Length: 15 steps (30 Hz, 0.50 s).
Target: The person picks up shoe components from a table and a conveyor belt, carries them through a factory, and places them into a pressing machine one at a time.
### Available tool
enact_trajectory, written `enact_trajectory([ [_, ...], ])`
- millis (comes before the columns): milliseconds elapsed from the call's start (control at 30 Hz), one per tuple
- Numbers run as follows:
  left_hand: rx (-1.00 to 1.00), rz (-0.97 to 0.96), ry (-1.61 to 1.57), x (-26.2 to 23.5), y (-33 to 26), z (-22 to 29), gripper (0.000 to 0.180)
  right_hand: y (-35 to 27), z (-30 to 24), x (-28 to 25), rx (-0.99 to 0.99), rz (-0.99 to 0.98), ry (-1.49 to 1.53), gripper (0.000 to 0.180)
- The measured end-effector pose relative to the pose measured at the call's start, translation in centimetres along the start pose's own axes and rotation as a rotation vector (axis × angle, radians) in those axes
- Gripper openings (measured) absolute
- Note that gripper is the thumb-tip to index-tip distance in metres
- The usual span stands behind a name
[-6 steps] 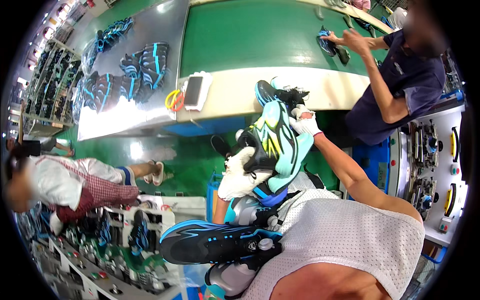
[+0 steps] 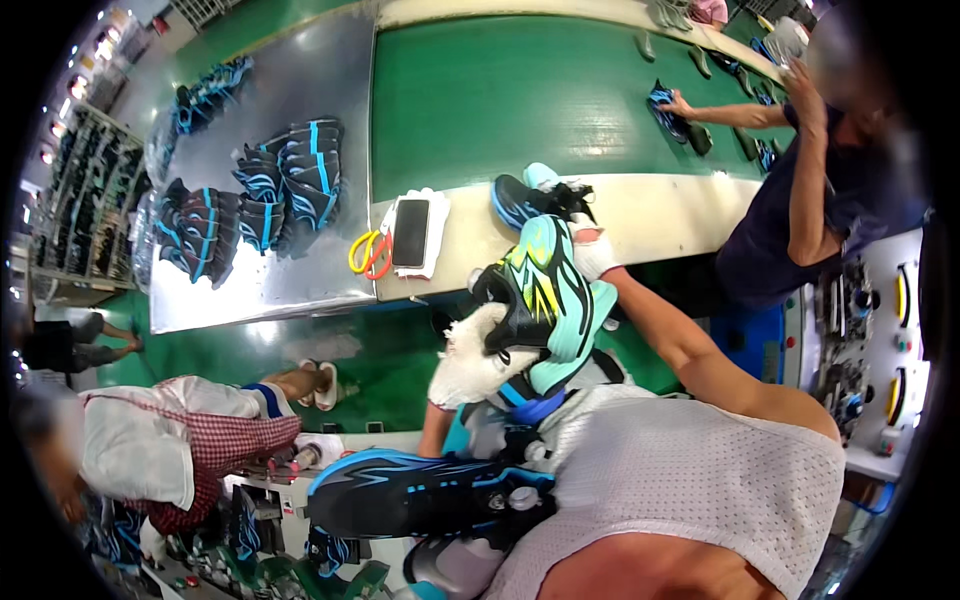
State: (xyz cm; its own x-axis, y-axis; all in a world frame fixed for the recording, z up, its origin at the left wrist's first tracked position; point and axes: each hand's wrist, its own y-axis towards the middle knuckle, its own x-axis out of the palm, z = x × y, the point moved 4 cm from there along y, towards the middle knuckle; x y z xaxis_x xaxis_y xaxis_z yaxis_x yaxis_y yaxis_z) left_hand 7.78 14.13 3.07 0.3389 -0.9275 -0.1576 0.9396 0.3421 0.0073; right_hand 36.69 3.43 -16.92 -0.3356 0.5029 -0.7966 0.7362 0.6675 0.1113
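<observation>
Nearer than the cream ledge (image 2: 670,212): a black shoe (image 2: 400,495) is held against the body, and a mint shoe (image 2: 572,325) is clasped by the gloved left hand (image 2: 475,362). At its near edge: a blue-black shoe (image 2: 515,203) is gripped near the laces by the gloved right hand (image 2: 594,252), fingertips partly hidden. Progress, as judged: shoes gathered, none shown released; on the ledge, leftward, a phone (image 2: 411,233) and scissors (image 2: 378,245) are laid.

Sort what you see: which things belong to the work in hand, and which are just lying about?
Work in hand, it appears:
mint shoe, held by the left hand
right hand, beside it, fingers partly hidden
black shoe near the person's lap

Just lying about:
phone on a white cloth
yellow and red loops beside it
stacked shoe parts on the metal table
</observation>
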Motion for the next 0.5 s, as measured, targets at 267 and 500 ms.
enact_trajectory([
  [267,-0.185,0.19,-0.253,-5.0,1.2,-8.1,0.036,-6.7,-0.7,0.7,-0.226,-0.059,-0.489,0.044],
  [500,-0.311,0.443,-0.521,-8.7,3.5,-11.1,0.047,-9.3,-14.2,-6.3,-0.033,-0.832,0.392,0.015],
])
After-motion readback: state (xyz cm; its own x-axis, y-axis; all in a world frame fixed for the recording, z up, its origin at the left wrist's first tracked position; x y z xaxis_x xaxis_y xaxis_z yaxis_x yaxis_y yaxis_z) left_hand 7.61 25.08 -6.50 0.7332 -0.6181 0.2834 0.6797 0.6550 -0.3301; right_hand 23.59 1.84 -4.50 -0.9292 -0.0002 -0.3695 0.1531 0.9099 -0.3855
